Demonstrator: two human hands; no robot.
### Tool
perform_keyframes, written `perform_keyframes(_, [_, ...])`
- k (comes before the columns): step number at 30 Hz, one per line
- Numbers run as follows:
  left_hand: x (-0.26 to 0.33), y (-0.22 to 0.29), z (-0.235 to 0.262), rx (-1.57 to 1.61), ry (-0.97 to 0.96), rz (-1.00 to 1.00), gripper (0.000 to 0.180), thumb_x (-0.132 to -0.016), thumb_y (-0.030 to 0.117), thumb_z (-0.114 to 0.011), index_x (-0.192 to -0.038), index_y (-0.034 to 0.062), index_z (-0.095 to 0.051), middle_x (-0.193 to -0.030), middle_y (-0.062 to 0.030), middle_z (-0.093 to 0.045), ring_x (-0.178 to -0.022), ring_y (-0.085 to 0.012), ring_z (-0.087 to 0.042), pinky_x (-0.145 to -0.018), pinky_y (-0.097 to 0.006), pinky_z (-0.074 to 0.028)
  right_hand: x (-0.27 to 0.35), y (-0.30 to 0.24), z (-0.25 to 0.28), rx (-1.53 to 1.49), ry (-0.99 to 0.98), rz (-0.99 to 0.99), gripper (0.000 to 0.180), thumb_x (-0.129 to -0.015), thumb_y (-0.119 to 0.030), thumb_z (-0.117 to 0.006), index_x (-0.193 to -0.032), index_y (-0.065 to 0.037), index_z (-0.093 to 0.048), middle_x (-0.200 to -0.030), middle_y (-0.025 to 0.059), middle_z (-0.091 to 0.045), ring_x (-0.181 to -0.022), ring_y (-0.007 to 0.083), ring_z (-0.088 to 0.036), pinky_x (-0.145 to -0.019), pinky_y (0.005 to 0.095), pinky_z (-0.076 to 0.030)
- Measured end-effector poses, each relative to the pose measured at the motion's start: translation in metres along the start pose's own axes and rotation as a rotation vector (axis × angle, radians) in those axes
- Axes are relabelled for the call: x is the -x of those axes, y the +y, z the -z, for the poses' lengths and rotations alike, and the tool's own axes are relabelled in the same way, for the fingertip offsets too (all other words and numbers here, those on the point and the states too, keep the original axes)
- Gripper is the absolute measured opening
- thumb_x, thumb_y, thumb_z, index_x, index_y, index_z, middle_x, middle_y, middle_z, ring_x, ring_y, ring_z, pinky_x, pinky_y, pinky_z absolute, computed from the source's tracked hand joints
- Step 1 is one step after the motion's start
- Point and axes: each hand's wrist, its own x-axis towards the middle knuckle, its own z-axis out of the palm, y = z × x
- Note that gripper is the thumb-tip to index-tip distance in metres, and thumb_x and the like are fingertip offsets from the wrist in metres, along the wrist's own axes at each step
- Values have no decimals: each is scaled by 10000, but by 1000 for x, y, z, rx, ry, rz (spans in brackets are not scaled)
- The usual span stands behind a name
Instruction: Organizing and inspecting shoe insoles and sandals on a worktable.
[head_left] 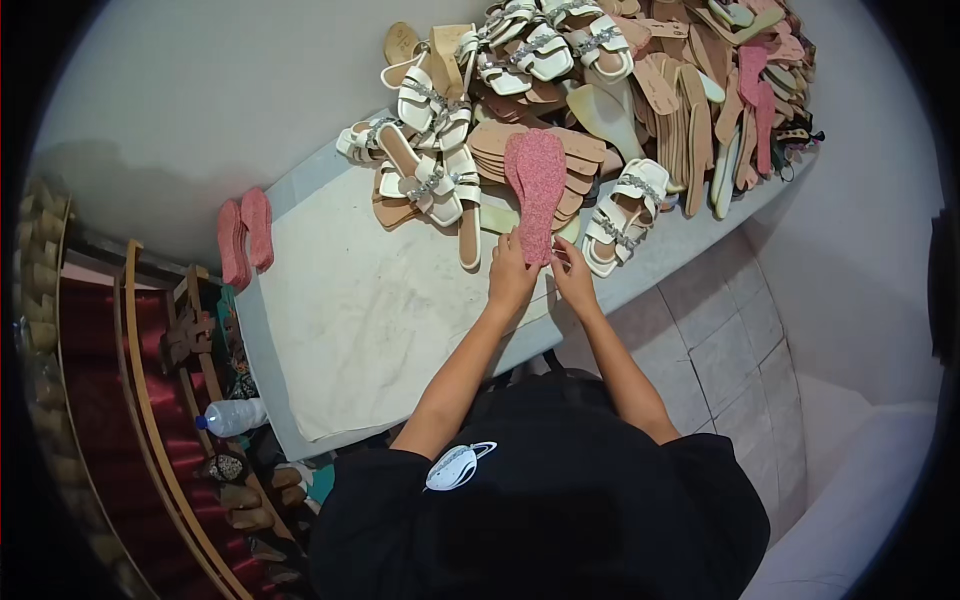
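Between my hands is a stack of pink speckled foam insoles (538, 190), the heel ends toward me and the wider ends pointing away. My left hand (512, 268) grips the near left edge, its fingers wrapped round the side. On the near right edge, my right hand (574, 275) pinches the same stack. At least two layers show, slightly fanned at the left. Behind the pink stack lie several tan insoles (490, 148), partly covered by it. Just right of my right hand sits a pair of white strappy sandals (625, 215) with sparkly bands.
White sandals (430, 185) are heaped left of the tan insoles. A large pile of soles (690, 110) fills the table's far right. More pink insoles (246, 235) stand at the table's left corner. A plastic bottle (235, 417) juts beside the left edge, near a shoe rack (145, 350).
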Motion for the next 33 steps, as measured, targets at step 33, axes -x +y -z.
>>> perform_keyframes(33, [40,-3,48,1204,-375,572,296,-862,146,-536,-1110,-11,-497,-916,-38,-617,-754,-76,-586,-617,-195,-485,46,-25,14,-304,-151,31,488,-798,-58,-583,-1257,-32,-419,-1088,52,-502,-846,106,-487,-729,228,-440])
